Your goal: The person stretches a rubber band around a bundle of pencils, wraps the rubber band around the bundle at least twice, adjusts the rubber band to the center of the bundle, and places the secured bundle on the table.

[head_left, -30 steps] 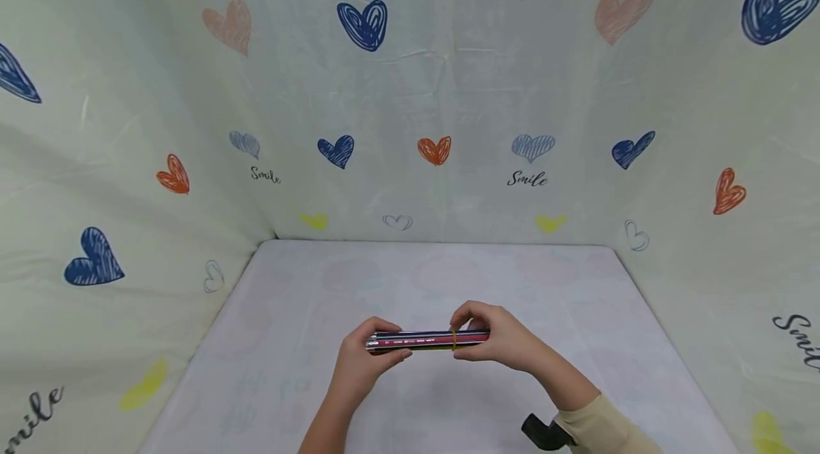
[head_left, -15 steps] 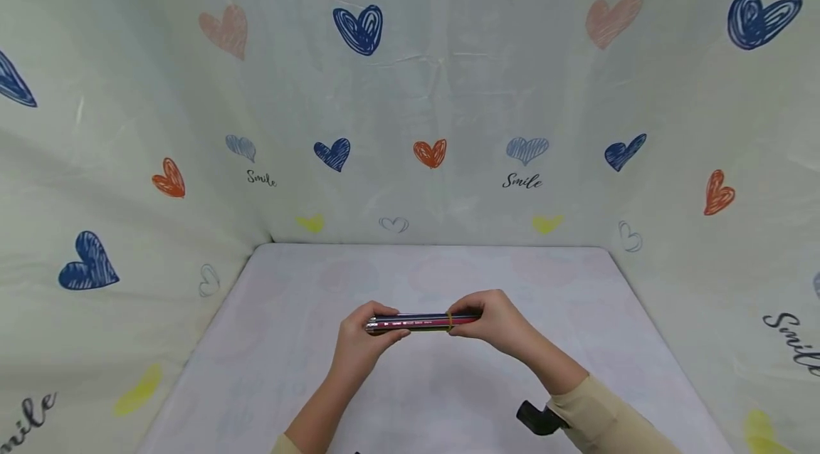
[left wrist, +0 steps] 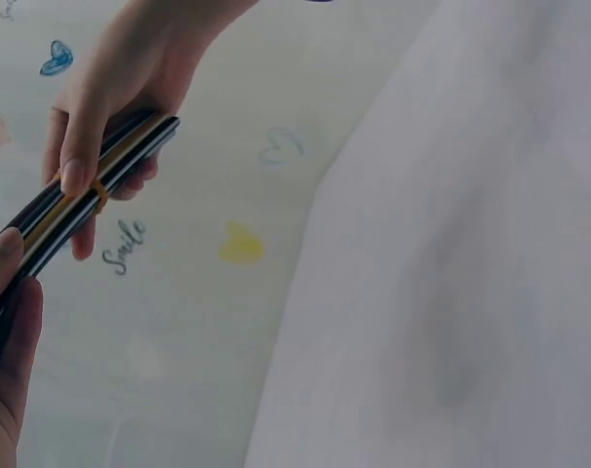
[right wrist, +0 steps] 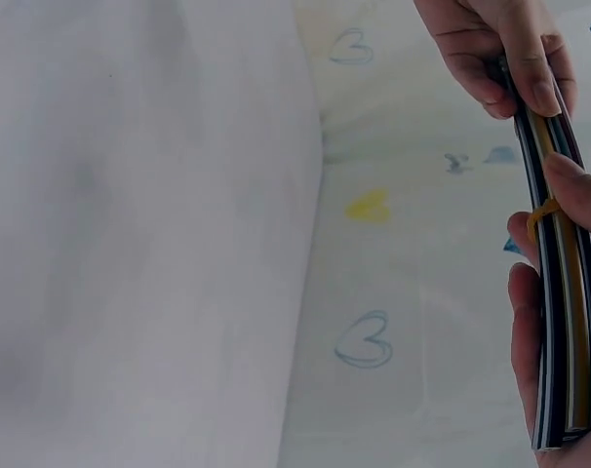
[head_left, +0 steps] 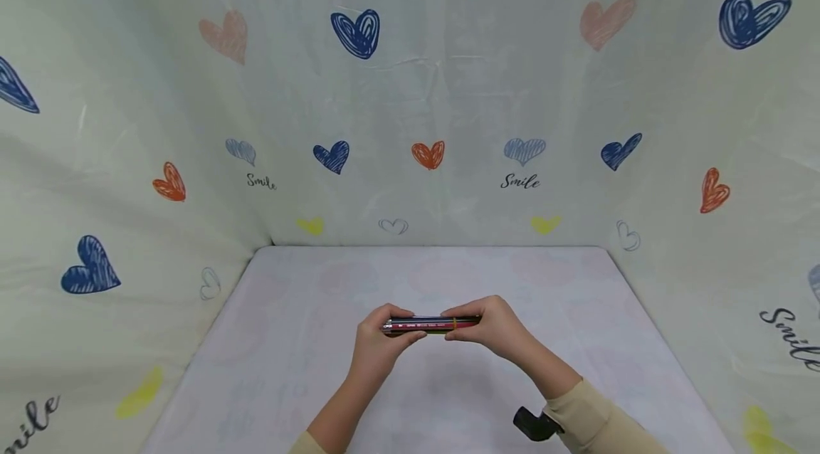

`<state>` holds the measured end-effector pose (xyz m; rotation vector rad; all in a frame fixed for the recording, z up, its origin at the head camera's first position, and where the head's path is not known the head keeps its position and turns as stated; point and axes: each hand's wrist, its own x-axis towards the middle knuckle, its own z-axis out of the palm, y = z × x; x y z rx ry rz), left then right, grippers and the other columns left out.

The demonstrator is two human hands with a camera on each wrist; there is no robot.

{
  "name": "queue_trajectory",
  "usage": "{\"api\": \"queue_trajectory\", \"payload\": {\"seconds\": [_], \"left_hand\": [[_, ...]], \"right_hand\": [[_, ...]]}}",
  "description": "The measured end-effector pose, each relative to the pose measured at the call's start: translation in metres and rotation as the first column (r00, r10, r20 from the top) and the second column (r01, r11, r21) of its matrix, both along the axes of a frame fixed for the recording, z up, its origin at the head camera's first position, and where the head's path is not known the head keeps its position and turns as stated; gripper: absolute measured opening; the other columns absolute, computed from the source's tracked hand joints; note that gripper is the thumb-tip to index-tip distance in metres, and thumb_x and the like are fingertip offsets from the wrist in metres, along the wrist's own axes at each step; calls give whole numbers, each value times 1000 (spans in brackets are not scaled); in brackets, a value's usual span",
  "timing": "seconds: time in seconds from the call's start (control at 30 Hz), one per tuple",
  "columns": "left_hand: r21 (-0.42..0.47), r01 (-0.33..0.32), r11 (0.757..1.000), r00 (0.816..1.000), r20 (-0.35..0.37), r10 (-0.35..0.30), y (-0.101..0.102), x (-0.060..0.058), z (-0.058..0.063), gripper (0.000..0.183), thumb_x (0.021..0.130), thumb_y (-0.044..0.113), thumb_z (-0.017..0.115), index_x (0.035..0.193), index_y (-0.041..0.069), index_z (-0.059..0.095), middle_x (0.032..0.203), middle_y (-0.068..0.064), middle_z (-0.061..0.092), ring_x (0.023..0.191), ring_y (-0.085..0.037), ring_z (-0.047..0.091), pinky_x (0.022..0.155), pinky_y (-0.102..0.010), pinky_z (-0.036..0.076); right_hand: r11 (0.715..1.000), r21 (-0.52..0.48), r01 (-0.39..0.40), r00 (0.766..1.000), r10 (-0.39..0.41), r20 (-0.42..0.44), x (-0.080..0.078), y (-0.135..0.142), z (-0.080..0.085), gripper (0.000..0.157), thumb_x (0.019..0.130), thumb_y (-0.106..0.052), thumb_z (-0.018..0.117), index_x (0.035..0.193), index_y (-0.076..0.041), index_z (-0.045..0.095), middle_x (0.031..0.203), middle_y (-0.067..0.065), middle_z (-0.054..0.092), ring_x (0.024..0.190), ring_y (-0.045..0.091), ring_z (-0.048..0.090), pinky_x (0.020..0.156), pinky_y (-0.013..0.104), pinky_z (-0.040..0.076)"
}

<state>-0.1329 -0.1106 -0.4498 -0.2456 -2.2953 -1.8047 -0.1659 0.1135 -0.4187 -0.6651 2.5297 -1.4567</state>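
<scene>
A bundle of pencils (head_left: 428, 325), dark, red and yellow, is held level above the table. A thin yellow-orange rubber band (head_left: 455, 324) goes round it toward the right end. My left hand (head_left: 376, 341) grips the left end, thumb on the near side and fingers on the far side. On the other end, my right hand (head_left: 498, 326) pinches the bundle, its fingertips just past the band. The right wrist view shows the band (right wrist: 543, 209) right by the right thumb, with yellow pencils (right wrist: 574, 322) among dark ones.
Below the hands lies a white-covered table (head_left: 320, 283). Pale curtains (head_left: 474, 98) with printed hearts and "Smile" lettering enclose it at the back and both sides. A black device (head_left: 537, 424) is strapped at the right sleeve (head_left: 596, 415).
Both hands rose slightly in view with the bundle, then came closer together, the left shifting right. The right fingertips moved leftward past the rubber band, which now appears nearer the left end.
</scene>
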Motion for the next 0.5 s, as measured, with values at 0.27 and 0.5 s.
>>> {"api": "queue_trajectory", "payload": {"seconds": [0.27,0.5], "left_hand": [[-2,26,1000,999,39,-26,5,0,-3,28,72,10,86,94,10,68,93,-6,65,77,-16,67,66,-26,55],[48,26,999,994,105,-31,0,2,-1,31,71,9,87,95,9,67,92,-8,67,73,-17,68,65,-28,56]], "right_hand": [[998,40,-57,997,59,-42,3,15,-1,40,77,-26,84,113,-15,71,105,2,70,82,12,64,66,28,54],[992,67,-103,985,111,-132,7,22,3,30,79,-14,82,105,-15,68,94,-5,66,79,9,63,66,28,54]]}}
